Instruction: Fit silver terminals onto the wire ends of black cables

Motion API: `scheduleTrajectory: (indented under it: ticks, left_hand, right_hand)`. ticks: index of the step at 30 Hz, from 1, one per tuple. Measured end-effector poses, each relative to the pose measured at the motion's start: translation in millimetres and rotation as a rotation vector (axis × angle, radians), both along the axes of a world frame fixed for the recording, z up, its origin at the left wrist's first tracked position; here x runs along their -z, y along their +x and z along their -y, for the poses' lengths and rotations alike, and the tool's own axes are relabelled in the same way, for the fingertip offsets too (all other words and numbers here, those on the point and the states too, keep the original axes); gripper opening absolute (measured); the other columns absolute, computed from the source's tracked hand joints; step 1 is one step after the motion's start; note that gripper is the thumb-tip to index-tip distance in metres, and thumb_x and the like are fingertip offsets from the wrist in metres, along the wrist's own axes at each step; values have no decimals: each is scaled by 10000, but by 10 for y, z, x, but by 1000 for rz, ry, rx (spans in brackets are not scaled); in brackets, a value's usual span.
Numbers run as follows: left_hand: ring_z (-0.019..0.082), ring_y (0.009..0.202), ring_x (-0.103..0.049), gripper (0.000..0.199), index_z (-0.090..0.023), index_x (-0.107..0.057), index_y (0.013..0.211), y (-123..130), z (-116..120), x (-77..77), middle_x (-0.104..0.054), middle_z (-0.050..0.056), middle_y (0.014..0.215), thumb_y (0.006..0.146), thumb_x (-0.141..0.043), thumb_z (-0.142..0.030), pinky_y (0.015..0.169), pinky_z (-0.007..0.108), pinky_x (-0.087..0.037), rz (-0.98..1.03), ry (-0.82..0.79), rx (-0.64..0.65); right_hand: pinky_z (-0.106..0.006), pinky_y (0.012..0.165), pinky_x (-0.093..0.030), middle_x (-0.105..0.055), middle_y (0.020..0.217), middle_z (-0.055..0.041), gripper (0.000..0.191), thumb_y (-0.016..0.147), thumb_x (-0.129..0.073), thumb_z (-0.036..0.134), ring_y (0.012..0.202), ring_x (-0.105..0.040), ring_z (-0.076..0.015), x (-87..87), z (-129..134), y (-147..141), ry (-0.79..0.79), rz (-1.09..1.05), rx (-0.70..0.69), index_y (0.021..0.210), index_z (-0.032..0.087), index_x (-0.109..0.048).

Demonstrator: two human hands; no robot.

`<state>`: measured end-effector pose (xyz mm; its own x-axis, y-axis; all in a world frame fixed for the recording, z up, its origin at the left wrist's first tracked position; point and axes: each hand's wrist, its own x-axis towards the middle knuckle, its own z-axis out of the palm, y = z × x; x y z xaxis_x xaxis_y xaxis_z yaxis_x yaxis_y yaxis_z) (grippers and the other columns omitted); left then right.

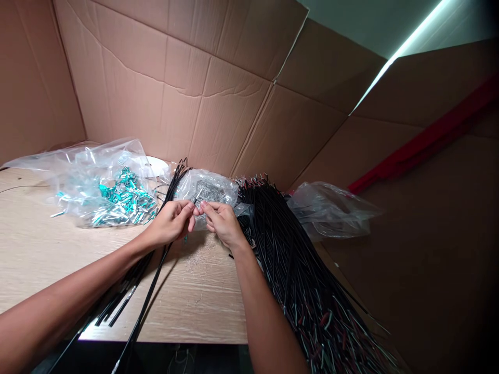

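My left hand (174, 221) and my right hand (221, 219) meet fingertip to fingertip above the table, both closed in a pinch. A short dark end, perhaps of a cable, shows above the left fingertips; what the right fingers pinch is too small to tell. Behind the hands lies a clear bag (230, 189) of small silvery pieces. Several thin black cables (158, 278) pass beneath my left hand and wrist, running to the front edge. To the right of my right hand is a large bundle of black cables (286, 249) with red and white wire ends.
A clear bag (83, 200) with teal and silver pieces lies at the left, a white disc (156, 167) behind it. Another clear plastic bag (335, 208) sits at the right. Cardboard walls (187, 78) enclose the wooden table (202, 311); a red strip (421, 137) crosses the right side.
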<state>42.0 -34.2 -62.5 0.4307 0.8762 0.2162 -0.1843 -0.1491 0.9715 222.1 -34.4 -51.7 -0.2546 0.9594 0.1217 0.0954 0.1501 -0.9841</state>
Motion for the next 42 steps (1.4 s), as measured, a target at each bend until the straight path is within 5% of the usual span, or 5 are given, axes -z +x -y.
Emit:
scheduleTrajectory:
  ticks: [4, 11, 21, 35, 42]
  left_hand:
    - [39, 286, -205, 295, -164, -600, 817, -24, -28, -41, -438, -68, 488, 961, -576, -420, 304, 182, -210, 184, -301, 171]
    - [86, 430, -472, 260, -145, -643, 651, -6, 36, -34, -588, 20, 519, 873, -724, -254, 450, 190, -331, -160, 242, -300]
    - [51, 354, -405, 273, -127, -625, 956, 15, -28, 11, -612, -19, 645, 974, -618, -400, 361, 183, -298, 258, -199, 164]
    - [105, 447, -558, 213, -153, -744, 833, 42, 102, 128, -633, 6, 546, 967, -608, -250, 509, 206, -415, -287, 551, -353]
    - [86, 439, -522, 309, -144, -643, 847, 56, 103, 109, -585, -22, 524, 1045, -476, -313, 515, 196, -407, -314, 510, -260]
  right_hand:
    - [-235, 431, -156, -246, 508, 112, 411, 881, -683, 585, 429, -173, -60, -4, -2, 23, -46, -89, -25, 778, 191, -625]
    - [-246, 435, -188, -313, 516, 85, 427, 908, -645, 603, 441, -240, -74, 27, -3, 44, 12, 71, 52, 784, 195, -649]
    - [-249, 431, -159, -306, 559, 84, 399, 887, -670, 572, 455, -222, -70, -59, 20, 85, -1, 14, 17, 782, 190, -626]
    - [-240, 437, -252, -493, 697, 19, 343, 782, -813, 468, 541, -324, -81, -72, 27, -103, 165, -150, 275, 747, 188, -619]
    - [-229, 489, -322, -559, 706, 9, 313, 807, -810, 461, 580, -412, -94, -43, 16, -95, 202, -179, 235, 792, 178, -677]
